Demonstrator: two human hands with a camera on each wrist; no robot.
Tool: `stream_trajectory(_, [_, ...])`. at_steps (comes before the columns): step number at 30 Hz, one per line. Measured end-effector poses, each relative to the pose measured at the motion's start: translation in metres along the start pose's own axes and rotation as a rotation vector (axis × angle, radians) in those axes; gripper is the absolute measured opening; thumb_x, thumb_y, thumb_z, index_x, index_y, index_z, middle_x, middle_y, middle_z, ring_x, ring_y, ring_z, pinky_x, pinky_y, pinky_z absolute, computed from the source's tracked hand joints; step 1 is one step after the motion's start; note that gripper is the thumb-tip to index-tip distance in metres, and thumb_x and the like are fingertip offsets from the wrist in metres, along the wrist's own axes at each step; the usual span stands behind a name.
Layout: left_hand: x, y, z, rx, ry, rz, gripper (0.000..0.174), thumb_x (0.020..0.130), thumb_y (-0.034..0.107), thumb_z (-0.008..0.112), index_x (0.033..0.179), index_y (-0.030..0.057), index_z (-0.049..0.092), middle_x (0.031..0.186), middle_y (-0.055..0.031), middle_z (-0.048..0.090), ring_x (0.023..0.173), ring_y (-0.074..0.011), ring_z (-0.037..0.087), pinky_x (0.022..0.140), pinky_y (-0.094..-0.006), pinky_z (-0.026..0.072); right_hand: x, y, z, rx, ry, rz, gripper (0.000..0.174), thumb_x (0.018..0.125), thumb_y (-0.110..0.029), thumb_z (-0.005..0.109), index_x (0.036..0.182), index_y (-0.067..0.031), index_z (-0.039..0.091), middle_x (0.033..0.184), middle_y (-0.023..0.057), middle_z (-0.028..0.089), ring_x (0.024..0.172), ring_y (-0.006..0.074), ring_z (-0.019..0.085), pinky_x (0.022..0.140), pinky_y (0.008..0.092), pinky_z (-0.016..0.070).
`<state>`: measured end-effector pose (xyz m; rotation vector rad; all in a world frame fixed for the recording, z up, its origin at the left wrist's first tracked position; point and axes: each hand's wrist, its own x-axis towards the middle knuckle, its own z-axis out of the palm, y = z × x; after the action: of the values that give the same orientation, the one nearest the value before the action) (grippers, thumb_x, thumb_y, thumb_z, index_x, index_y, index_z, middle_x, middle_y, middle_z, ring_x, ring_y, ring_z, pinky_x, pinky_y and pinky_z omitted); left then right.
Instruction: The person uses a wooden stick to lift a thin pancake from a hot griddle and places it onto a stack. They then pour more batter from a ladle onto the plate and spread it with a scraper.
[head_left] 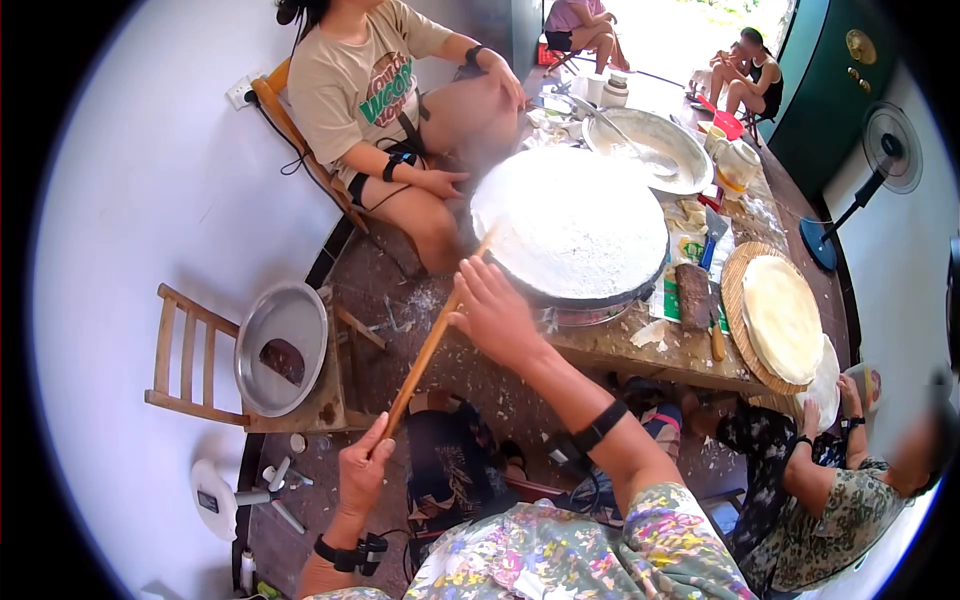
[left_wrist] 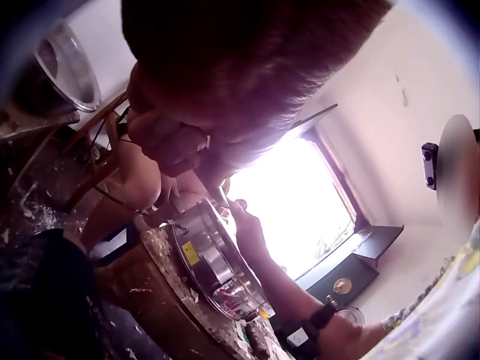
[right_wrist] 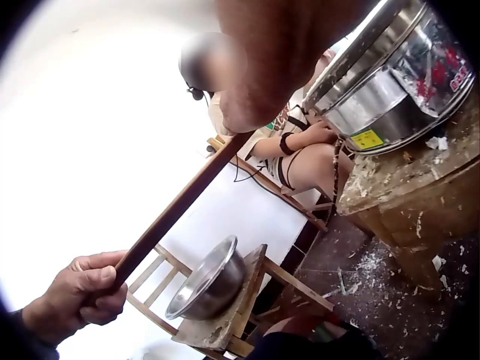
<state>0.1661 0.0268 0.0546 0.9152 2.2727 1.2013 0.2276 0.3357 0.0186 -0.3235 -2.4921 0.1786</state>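
Note:
In the head view my left hand [head_left: 362,470] grips the lower end of a long wooden stick [head_left: 425,355], fingers curled round it. The right wrist view also shows this left hand [right_wrist: 79,296] on the stick [right_wrist: 180,210]. My right hand [head_left: 500,315] lies farther up, its straight fingers resting across the stick just short of the griddle. The stick's far tip overlaps the near left rim of a round griddle [head_left: 575,225] spread with a white, floury layer. From below, the griddle's shiny metal base [right_wrist: 367,112] stands on the table corner.
Beyond the griddle a large basin [head_left: 690,150] holds white batter and a ladle. To its right lie a dark block [head_left: 692,295], a blue-handled scraper [head_left: 713,235] and pale flatbreads [head_left: 785,315] on a woven board. A chair at left bears a metal basin [head_left: 285,320]. People sit around.

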Motion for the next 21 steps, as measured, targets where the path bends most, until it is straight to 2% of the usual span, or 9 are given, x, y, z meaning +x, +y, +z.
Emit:
stream_trajectory(2, [0.02, -0.007, -0.009, 0.015, 0.017, 0.071, 0.041, 0.09, 0.008, 0.062, 0.129, -0.0004, 0.058, 0.121, -0.017, 0.067, 0.108, -0.0177, 0.065, 0.09, -0.0269, 0.0487, 0.019, 0.004, 0.016, 0.002, -0.015, 0.0, 0.059, 0.096, -0.04, 0.052, 0.133, 0.0058, 0.05, 0.145, 0.0216, 0.044, 0.141, 0.0323, 0.033, 0.117, 0.0432, 0.0238])
stream_trajectory(6, [0.068, -0.013, -0.028, -0.005, -0.031, 0.065, 0.04, 0.091, 0.01, 0.062, 0.13, -0.0007, 0.058, 0.125, -0.0156, 0.065, 0.113, -0.0171, 0.062, 0.095, -0.0276, 0.0462, 0.054, 0.018, 0.041, 0.032, -0.119, 0.059, 0.062, 0.097, -0.042, 0.047, 0.136, 0.0064, 0.047, 0.148, 0.0219, 0.04, 0.143, 0.0321, 0.03, 0.118, 0.0422, 0.0212])
stream_trajectory(7, [0.079, -0.007, -0.034, -0.01, -0.075, -0.039, 0.041, 0.091, 0.01, 0.062, 0.13, -0.0009, 0.058, 0.127, -0.0152, 0.064, 0.115, -0.0168, 0.06, 0.097, -0.0273, 0.0449, 0.062, 0.021, 0.047, 0.027, -0.13, 0.08, 0.063, 0.097, -0.043, 0.046, 0.137, 0.0068, 0.046, 0.148, 0.0222, 0.04, 0.143, 0.0321, 0.03, 0.119, 0.0419, 0.0206])
stream_trajectory(10, [0.11, -0.016, -0.044, 0.01, -0.101, -0.008, 0.04, 0.092, 0.011, 0.061, 0.13, -0.0007, 0.058, 0.127, -0.015, 0.064, 0.116, -0.0162, 0.06, 0.097, -0.0264, 0.0443, 0.079, 0.034, 0.056, 0.019, -0.165, 0.121, 0.064, 0.097, -0.043, 0.046, 0.137, 0.007, 0.046, 0.148, 0.0225, 0.04, 0.143, 0.0322, 0.031, 0.119, 0.042, 0.021])
stream_trajectory(14, [0.14, -0.023, -0.058, 0.058, -0.167, 0.024, 0.04, 0.092, 0.012, 0.06, 0.13, -0.0008, 0.058, 0.128, -0.0154, 0.063, 0.115, -0.0158, 0.06, 0.097, -0.0256, 0.0442, 0.082, 0.043, 0.059, 0.014, -0.126, 0.144, 0.062, 0.098, -0.043, 0.045, 0.134, 0.0073, 0.049, 0.145, 0.0225, 0.044, 0.141, 0.033, 0.035, 0.118, 0.0423, 0.0228])
stream_trajectory(21, [0.134, -0.021, -0.071, 0.102, -0.293, -0.053, 0.042, 0.091, 0.011, 0.06, 0.131, -0.0003, 0.057, 0.13, -0.0147, 0.062, 0.116, -0.0157, 0.06, 0.097, -0.025, 0.0439, 0.043, 0.031, 0.054, -0.086, -0.02, 0.118, 0.059, 0.097, -0.042, 0.046, 0.129, 0.0072, 0.054, 0.139, 0.0241, 0.05, 0.136, 0.0356, 0.041, 0.115, 0.0446, 0.0283])
